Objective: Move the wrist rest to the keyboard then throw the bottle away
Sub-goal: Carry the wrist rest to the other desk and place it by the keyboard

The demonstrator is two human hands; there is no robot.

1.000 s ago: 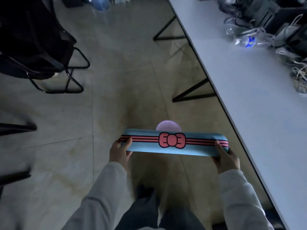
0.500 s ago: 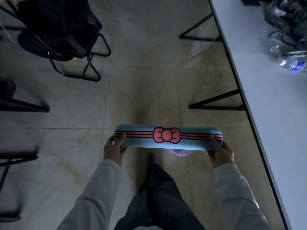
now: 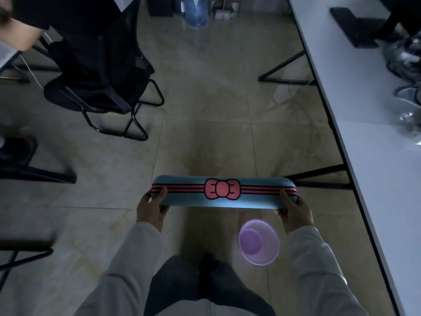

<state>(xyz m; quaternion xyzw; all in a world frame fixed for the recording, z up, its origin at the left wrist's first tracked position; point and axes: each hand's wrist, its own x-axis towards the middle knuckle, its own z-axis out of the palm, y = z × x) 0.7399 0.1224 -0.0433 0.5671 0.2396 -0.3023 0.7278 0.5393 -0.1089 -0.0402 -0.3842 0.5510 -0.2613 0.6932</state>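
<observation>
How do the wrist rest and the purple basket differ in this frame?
The wrist rest is long, blue, with pink stripes and a bow; the purple basket is round mesh. The rest is gripped at its ends by the left hand and right hand; the basket sits untouched on the floor.

I see the blue wrist rest (image 3: 224, 192) held level above the tiled floor (image 3: 205, 110), its pink bow facing up. My left hand (image 3: 150, 208) grips its left end and my right hand (image 3: 295, 212) grips its right end, thumbs on top. A purple mesh basket (image 3: 259, 245) stands on the floor just below the rest, near my right sleeve. A long white table (image 3: 376, 179) runs along the right edge; a dark flat thing at its far end may be the keyboard (image 3: 350, 26), too dim to tell. A black chair (image 3: 100, 71) stands at far left.
</observation>
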